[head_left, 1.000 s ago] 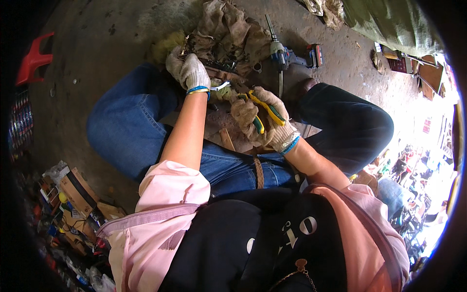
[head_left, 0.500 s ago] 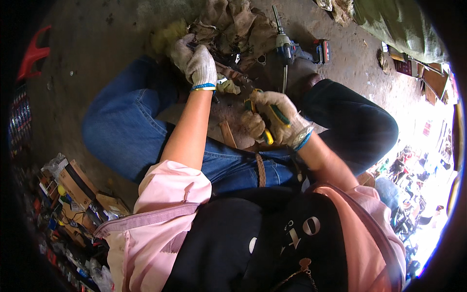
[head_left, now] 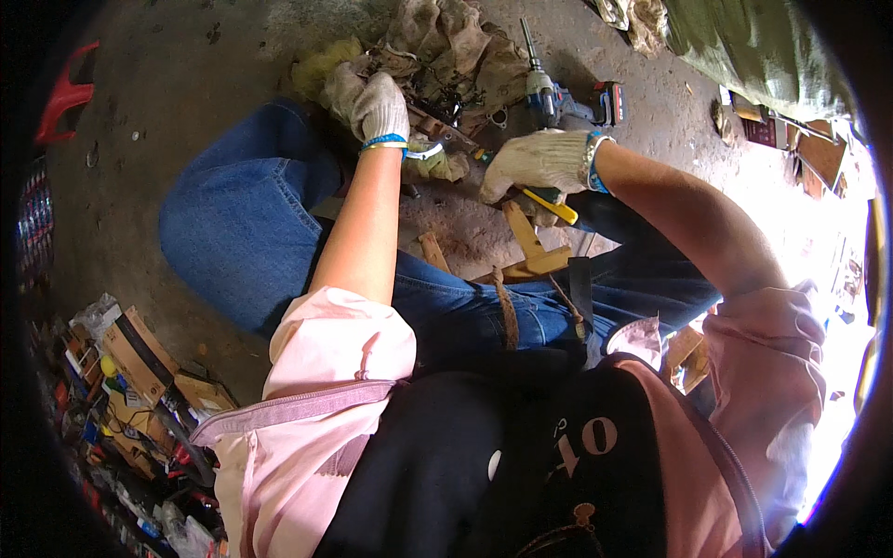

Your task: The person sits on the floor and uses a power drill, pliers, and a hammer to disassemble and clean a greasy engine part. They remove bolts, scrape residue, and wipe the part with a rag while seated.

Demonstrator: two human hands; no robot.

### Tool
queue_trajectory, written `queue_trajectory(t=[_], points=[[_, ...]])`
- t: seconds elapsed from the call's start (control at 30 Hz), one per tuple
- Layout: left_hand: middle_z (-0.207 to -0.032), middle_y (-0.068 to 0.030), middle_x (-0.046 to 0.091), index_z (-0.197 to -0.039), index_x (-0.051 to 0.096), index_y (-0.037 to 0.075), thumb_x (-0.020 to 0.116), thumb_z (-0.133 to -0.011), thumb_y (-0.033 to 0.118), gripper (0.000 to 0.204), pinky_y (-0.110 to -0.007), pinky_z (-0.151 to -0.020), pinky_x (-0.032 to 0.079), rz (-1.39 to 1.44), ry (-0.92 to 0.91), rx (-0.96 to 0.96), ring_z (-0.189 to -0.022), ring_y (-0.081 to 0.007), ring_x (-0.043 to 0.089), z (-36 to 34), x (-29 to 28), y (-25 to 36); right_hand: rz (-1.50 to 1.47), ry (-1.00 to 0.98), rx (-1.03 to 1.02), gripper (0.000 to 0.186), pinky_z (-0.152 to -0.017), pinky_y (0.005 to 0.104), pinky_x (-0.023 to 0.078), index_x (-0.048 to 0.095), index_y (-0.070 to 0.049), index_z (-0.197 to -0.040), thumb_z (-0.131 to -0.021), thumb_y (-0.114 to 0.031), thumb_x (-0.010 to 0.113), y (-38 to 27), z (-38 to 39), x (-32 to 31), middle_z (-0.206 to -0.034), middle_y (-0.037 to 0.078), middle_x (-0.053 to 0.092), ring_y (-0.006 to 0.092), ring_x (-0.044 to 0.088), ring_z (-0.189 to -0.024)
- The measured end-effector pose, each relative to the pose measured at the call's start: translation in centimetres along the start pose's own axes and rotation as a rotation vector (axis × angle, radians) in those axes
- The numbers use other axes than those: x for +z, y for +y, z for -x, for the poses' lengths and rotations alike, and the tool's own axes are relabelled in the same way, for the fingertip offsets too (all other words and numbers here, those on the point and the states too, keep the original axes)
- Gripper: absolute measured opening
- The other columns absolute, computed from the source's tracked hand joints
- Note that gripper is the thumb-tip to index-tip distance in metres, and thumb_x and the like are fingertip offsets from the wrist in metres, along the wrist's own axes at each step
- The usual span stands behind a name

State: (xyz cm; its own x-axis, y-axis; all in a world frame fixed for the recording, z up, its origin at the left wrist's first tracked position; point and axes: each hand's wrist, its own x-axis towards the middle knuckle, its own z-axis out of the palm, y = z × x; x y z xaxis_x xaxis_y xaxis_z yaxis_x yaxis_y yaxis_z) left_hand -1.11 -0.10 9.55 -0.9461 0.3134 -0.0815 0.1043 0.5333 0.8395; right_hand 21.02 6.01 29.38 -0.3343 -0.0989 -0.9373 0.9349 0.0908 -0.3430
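Note:
My left hand [head_left: 374, 104], in a dirty white knit glove, is closed beside a heap of brown cloth; what its fingers grip is hidden. A rusty brown metal piece [head_left: 430, 126] juts out to the right of it. My right hand [head_left: 538, 166], gloved too, is wrapped round hand pliers with yellow-and-green handles [head_left: 551, 205]. One handle end sticks out below the palm, and the hand mostly covers the jaws. Between the hands lies a crumpled pale glove or rag [head_left: 442, 167].
A blue cordless drill [head_left: 549, 98] with a long bit lies just beyond my right hand. Brown cloth [head_left: 456, 42] is bunched at the far middle. Wooden pieces [head_left: 528, 260] stand between my legs. Cardboard boxes [head_left: 139, 349] and clutter lie at left, a red plastic stool [head_left: 65, 98] at far left.
My right hand has turned over, its elbow swung out to the right, and it has moved slightly up and away with the pliers. My left hand has barely shifted.

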Motion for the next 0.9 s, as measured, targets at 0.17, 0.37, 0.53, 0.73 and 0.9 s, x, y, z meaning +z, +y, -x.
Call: queue_trajectory(t=[0.17,0.37,0.53,0.73,0.9], points=[[-0.138,-0.0264,0.056,-0.131,0.064,0.013,0.06,-0.096,0.022,0.036,-0.071,-0.082,0.05,-0.73,-0.343,-0.073,-0.125,-0.0475,0.056,-3.4,1.4,-2.1,0.391,0.275,-0.839,0.034,-0.054,0.0274,0.054,0.071,-0.001,-0.089,-0.098,-0.03,0.057,1.4,-0.5,1.8,-0.07,0.005,0.068,0.0123,0.067,-0.058],[-0.125,-0.0258,0.064,-0.123,0.067,0.007,0.058,-0.094,0.022,0.033,-0.064,-0.083,0.053,-0.039,-0.031,0.2,-0.113,-0.0456,0.063,-0.8,-1.3,-0.5,0.01,0.094,-0.421,0.034,-0.053,0.026,0.053,0.071,-0.001,-0.089,-0.094,-0.034,0.064,1.8,-0.7,1.8,-0.075,0.006,0.069,0.0113,0.067,-0.057],[-0.119,-0.025,0.066,-0.116,0.067,0.003,0.057,-0.092,0.022,0.033,-0.057,-0.087,0.053,0.021,-0.097,0.167,-0.106,-0.0422,0.065,0.8,-2.2,3.3,-0.645,0.063,-0.002,0.029,-0.046,0.0266,0.05,0.068,-0.003,-0.101,-0.092,-0.029,0.066,1.6,-0.7,2.6,-0.068,0.006,0.065,0.0138,0.063,-0.051],[-0.118,-0.0218,0.063,-0.105,0.067,0.008,0.058,-0.089,0.018,0.022,-0.051,-0.081,0.056,-0.06,0.015,0.303,-0.098,-0.0343,0.066,3.1,-1.6,4.5,-0.588,0.082,-0.415,0.035,-0.051,0.0255,0.05,0.067,-0.002,-0.109,-0.088,-0.03,0.069,3.6,-0.7,4.0,-0.072,0.008,0.066,0.013,0.061,-0.054],[-0.101,-0.0191,0.067,-0.103,0.069,0.007,0.072,-0.08,0.015,0.025,-0.043,-0.08,0.054,0.25,-0.342,-0.373,-0.089,-0.0342,0.068,2.2,-2.8,7.2,0.159,0.244,-0.508,0.036,-0.059,0.03,0.055,0.068,0.001,-0.107,-0.086,-0.028,0.064,3.1,1.0,3.5,-0.079,0.012,0.069,0.0177,0.065,-0.063]])
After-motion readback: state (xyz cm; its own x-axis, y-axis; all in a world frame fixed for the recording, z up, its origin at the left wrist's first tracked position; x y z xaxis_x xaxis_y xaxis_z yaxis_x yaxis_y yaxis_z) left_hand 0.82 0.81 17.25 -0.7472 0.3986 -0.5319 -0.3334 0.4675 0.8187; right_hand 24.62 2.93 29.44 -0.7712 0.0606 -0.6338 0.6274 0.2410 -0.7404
